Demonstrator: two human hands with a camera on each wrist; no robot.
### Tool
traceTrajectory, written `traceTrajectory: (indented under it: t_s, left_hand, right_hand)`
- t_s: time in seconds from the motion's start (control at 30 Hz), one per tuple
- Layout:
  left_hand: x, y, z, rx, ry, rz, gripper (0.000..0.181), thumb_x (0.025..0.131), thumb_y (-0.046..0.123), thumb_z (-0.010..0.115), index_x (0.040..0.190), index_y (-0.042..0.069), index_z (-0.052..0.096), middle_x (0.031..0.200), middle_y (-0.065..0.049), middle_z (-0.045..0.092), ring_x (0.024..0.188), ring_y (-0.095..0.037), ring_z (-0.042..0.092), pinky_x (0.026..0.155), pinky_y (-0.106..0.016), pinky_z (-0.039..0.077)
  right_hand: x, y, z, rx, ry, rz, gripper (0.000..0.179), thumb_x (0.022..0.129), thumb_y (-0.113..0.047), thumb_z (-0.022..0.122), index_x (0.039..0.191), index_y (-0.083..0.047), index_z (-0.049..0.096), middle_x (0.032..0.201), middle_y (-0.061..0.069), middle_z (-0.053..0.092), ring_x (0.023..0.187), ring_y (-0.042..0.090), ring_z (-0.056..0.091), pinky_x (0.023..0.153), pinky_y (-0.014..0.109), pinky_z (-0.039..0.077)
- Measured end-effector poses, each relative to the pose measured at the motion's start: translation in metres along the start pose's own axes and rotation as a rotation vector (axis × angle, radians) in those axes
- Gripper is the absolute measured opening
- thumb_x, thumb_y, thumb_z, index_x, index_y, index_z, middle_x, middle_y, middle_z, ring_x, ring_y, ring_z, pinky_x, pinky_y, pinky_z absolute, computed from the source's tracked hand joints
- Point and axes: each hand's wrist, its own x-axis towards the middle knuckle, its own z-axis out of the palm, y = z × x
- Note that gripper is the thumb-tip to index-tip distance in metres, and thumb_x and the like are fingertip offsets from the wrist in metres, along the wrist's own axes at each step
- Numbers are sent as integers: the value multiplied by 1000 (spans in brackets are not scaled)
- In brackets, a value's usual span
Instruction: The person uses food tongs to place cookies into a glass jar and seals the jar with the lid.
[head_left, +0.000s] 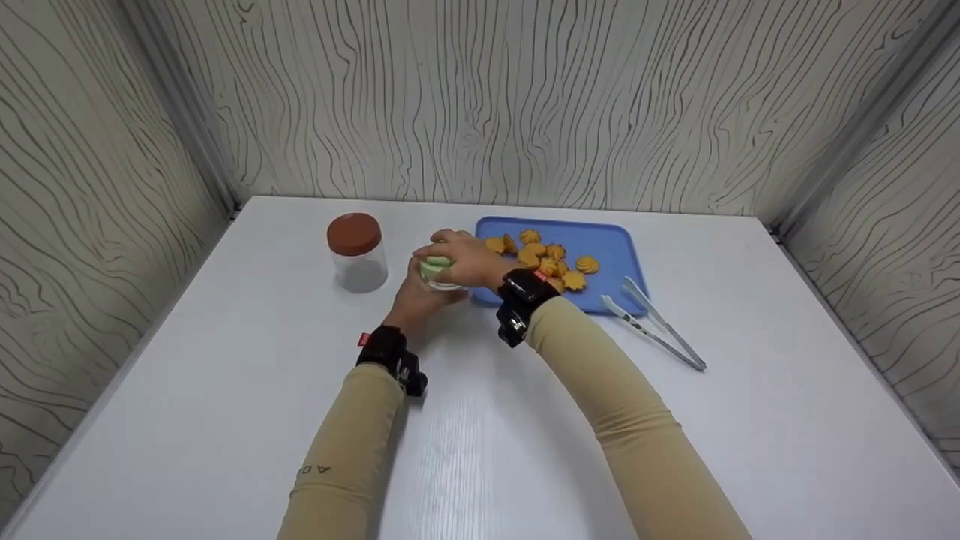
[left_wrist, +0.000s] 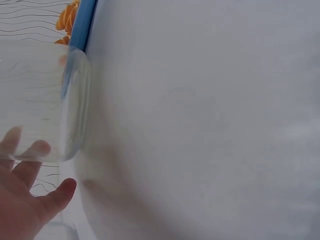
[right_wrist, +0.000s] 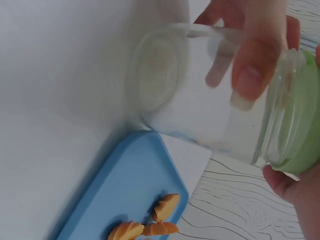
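Between both hands is a clear, see-through jar (right_wrist: 210,105) with a light green lid (right_wrist: 302,120); no contents show inside it. My left hand (head_left: 421,300) grips the jar's body, its thumb and fingers around the wall in the right wrist view. From above, my right hand (head_left: 471,259) holds the green lid at the jar's mouth, fingers curled over its edge. In the left wrist view, the jar's base hangs close over the white table, with the left fingertips (left_wrist: 37,148) against its side.
A second clear jar (head_left: 360,271) with a brown-red lid (head_left: 354,234) stands to the left. On the right, a blue tray (head_left: 611,247) bears several golden cookies (head_left: 574,280). White-tipped metal tongs (head_left: 675,337) lean on the tray's front right edge. Patterned walls (head_left: 465,105) enclose the table.
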Motion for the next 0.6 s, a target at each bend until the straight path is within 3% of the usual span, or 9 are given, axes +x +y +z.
traceTrajectory:
  t_s: [0.2, 0.3, 0.43, 0.6]
  left_hand:
    - [1, 0, 3, 48, 6, -20, 114, 79, 30, 84, 158, 4, 7, 159, -17, 32, 144, -28, 36, 118, -43, 33]
    - [1, 1, 3, 42, 22, -18, 112, 79, 30, 84, 158, 4, 9, 159, -18, 31, 145, -30, 34, 118, -44, 31]
    - [-2, 4, 4, -22, 47, -30, 106, 78, 24, 86, 155, 5, 16, 157, -21, 32, 145, -35, 34, 119, -47, 29]
    - [-2, 5, 1, -77, 48, -28, 103, 78, 20, 86, 153, 2, 18, 157, -22, 29, 146, -35, 29, 121, -49, 23]
  right_hand:
    - [-6, -3, 5, -229, 99, -45, 55, 93, -30, 61, 147, -21, 53, 159, 17, 34, 142, 40, 34, 115, 56, 30]
    - [-10, -7, 1, -283, 184, -32, 55, 96, -33, 61, 148, -18, 52, 159, 20, 34, 141, 43, 33, 117, 57, 27]
    - [-23, 2, -7, -267, 307, 65, 63, 95, -40, 62, 150, -12, 48, 153, 23, 41, 136, 43, 40, 113, 57, 33]
    - [-51, 39, -10, -200, 381, 195, 69, 94, -48, 60, 150, -9, 46, 142, 24, 50, 126, 41, 46, 104, 55, 41]
